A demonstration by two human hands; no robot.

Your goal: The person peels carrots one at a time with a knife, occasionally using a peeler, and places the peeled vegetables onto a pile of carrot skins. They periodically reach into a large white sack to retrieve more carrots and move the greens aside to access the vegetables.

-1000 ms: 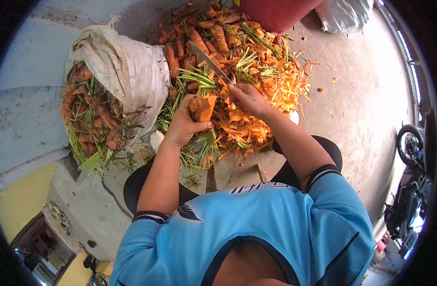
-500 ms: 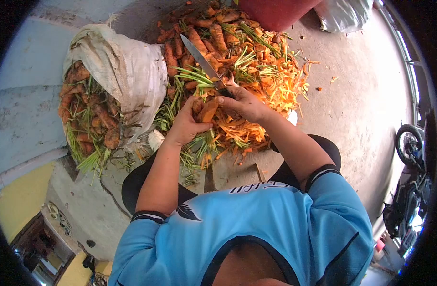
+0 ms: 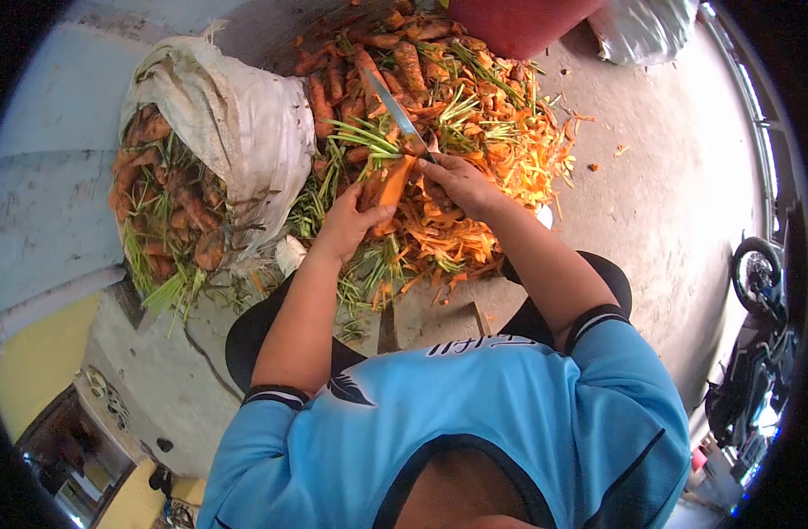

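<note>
My left hand (image 3: pixel 349 217) is closed round a carrot (image 3: pixel 394 183), which shows a bright, freshly peeled face on its upper side. In my right hand (image 3: pixel 459 187) is a knife (image 3: pixel 397 113); its blade points up and to the left, away from me, and most of its handle is hidden by my fingers. The right thumb and fingers sit close against the carrot's far end. Beneath both hands lies a heap of orange peelings (image 3: pixel 457 247) mixed with green stalks. Unpeeled, dirt-covered carrots (image 3: pixel 409 69) are piled behind the knife.
To the left, a white woven sack (image 3: pixel 267 132) lies open with dirty carrots (image 3: pixel 192 207) spilling at its mouth. A red tub (image 3: pixel 518 22) and a pale plastic bag (image 3: pixel 644 31) stand at the back. A motorbike (image 3: pixel 756 353) is at the far right.
The carrot has turned in my left hand, so a longer peeled side faces up. The knife has shifted slightly right, its blade tilted differently.
</note>
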